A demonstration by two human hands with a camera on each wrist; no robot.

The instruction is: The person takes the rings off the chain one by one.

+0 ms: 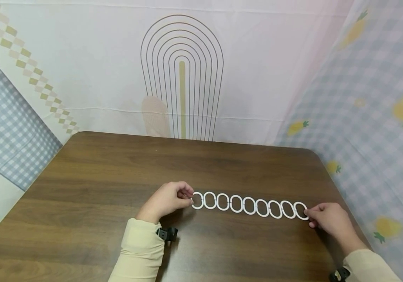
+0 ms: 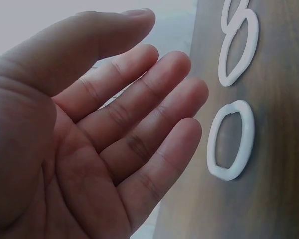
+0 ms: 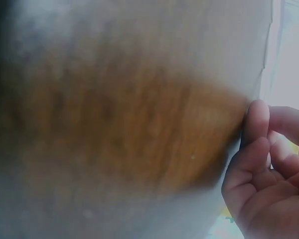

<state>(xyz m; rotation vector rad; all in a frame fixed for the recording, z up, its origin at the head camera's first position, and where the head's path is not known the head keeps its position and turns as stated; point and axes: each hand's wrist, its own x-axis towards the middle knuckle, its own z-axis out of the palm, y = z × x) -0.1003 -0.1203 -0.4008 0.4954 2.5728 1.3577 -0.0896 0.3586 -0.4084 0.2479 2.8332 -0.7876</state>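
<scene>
A row of several white oval plastic rings [image 1: 236, 196] runs left to right over the brown table, neighbours touching or nearly so. My left hand [image 1: 168, 199] is beside the leftmost ring [image 1: 197, 208], its thumb and fingertips close to that edge. In the left wrist view the left hand [image 2: 114, 134] has loosely extended fingers, apart from the nearest ring [image 2: 247, 134], which shows a small notch. At the other end my right hand [image 1: 329, 219] pinches the rightmost ring [image 1: 299, 203] between thumb and index finger. The right wrist view shows the right hand [image 3: 271, 169] from the side, the white row edge-on.
The wooden table [image 1: 116, 168] has rounded far corners. A white printed cloth [image 1: 257, 70] hangs behind it, and a checked cloth with yellow fruit [image 1: 381, 156] hangs along the right edge. Dark wrist straps [image 1: 167, 234] sit over light sleeves [image 1: 139, 248].
</scene>
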